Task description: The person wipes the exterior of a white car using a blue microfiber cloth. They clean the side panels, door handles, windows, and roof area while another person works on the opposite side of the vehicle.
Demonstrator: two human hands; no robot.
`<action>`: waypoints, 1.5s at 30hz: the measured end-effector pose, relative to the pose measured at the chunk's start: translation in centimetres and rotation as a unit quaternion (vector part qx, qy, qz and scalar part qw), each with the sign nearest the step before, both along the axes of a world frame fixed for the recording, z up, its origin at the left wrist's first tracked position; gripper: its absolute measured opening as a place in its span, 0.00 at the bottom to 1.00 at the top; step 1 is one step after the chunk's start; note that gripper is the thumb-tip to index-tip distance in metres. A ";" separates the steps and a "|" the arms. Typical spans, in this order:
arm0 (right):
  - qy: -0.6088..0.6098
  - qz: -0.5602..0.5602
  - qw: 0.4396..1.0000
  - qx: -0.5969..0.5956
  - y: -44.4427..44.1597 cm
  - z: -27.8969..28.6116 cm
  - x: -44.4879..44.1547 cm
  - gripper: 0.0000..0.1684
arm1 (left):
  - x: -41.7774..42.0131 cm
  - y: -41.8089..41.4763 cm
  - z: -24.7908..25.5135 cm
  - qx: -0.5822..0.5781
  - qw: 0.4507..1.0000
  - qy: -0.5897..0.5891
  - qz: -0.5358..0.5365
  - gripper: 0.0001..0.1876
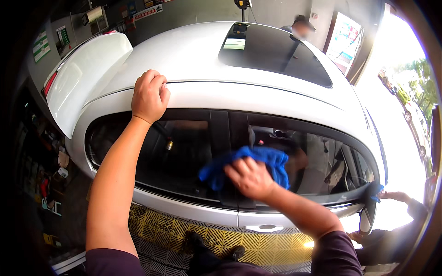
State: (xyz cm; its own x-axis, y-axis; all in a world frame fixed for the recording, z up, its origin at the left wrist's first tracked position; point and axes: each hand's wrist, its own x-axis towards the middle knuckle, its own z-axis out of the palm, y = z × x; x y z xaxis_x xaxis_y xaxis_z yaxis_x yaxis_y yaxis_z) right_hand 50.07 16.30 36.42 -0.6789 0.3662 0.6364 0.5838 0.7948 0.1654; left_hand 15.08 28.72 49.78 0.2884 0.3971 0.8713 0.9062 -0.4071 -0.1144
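Observation:
A white car (193, 51) stands side-on before me, its roof and side windows facing up at my view. My left hand (151, 94) rests with curled fingers on the roof edge above the rear side window (183, 145); I see nothing in its grip. Lower down and to the right, my right hand (250, 177) presses a blue cloth (276, 162) against the glass around the dark door pillar, beside the front side window (310, 151). The hand is slightly blurred. Part of the cloth is hidden under the fingers.
The trunk lid (93, 76) is raised at the left. A side mirror (367, 217) juts out at the right, where a co-worker's hand (383, 195) holds another blue cloth. Another person (302, 27) stands beyond the roof. Yellow and grey grating (165, 227) covers the floor.

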 end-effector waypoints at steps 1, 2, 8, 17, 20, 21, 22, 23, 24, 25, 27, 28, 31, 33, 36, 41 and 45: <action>0.046 -0.042 0.998 0.016 2.1 3.9 -1.7 0.20 | 0.0 0.1 -0.1 -0.002 1.000 -0.003 0.000 0.05; 0.093 -0.069 0.993 0.035 4.1 7.3 -3.0 0.16 | 0.0 0.1 -0.1 -0.005 1.000 -0.005 -0.002 0.05; 0.136 -0.132 0.980 0.061 2.5 3.5 -4.2 0.19 | 0.3 0.2 -0.1 -0.015 1.000 -0.005 -0.012 0.07; -0.142 -0.073 0.963 -0.217 -13.2 -22.2 6.2 0.23 | -0.3 -0.2 0.3 -0.001 1.000 -0.007 -0.004 0.08; -0.093 -0.121 0.951 -0.270 -14.7 -23.1 8.8 0.19 | 0.2 -0.6 0.1 -0.008 1.000 -0.010 0.003 0.08; -0.084 -0.136 0.948 -0.277 -14.4 -23.3 10.1 0.18 | 0.3 -0.5 -0.2 -0.009 1.000 -0.009 0.001 0.08; -0.091 -0.156 0.958 -0.222 -13.4 -23.0 11.5 0.18 | 0.4 -0.2 0.1 -0.004 1.000 -0.007 -0.001 0.08; -0.063 -0.156 0.978 -0.125 -12.3 -22.6 13.3 0.13 | 0.5 -0.2 0.1 -0.002 1.000 -0.003 -0.013 0.08; -0.052 -0.148 0.986 -0.051 -10.6 -19.8 14.6 0.11 | 0.3 -0.3 0.0 0.000 1.000 -0.005 -0.012 0.08; -0.025 -0.137 0.990 0.010 -8.3 -16.6 15.6 0.12 | 0.1 -0.4 0.0 -0.001 1.000 -0.007 -0.010 0.08; 0.116 -0.192 0.965 0.136 -2.9 -8.2 16.3 0.22 | 0.3 -0.3 -0.1 0.004 1.000 -0.010 -0.011 0.09; 0.173 -0.250 0.941 0.148 -0.5 -3.1 15.6 0.25 | 0.3 -0.4 0.1 0.006 1.000 -0.008 -0.010 0.09; 0.204 -0.318 0.910 0.169 4.6 7.5 10.2 0.20 | -0.3 -0.8 0.8 0.036 0.998 0.048 -0.007 0.13; 0.197 -0.303 0.922 0.141 5.3 10.2 7.3 0.20 | 1.7 -2.4 1.1 0.061 0.994 0.086 0.039 0.17; 0.229 -0.304 0.913 0.147 5.2 9.5 7.2 0.20 | 7.3 -6.4 -2.2 0.000 0.997 -0.022 -0.080 0.10; 0.242 -0.301 0.911 0.143 4.9 9.5 7.4 0.19 | 16.8 -11.5 -5.7 -0.331 0.917 -0.207 -0.078 0.13; 0.245 -0.292 0.914 0.142 4.8 9.5 7.5 0.19 | 16.7 -10.8 -4.6 -0.374 0.900 -0.221 -0.049 0.16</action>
State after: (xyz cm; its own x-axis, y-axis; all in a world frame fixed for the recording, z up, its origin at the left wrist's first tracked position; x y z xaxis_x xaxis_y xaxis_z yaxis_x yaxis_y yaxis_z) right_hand 57.58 21.08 45.91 -0.0295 0.3476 0.9372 0.9539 0.2900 -0.0776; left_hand 31.80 17.97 45.16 0.0450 0.9111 0.4096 0.7520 -0.3008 0.5865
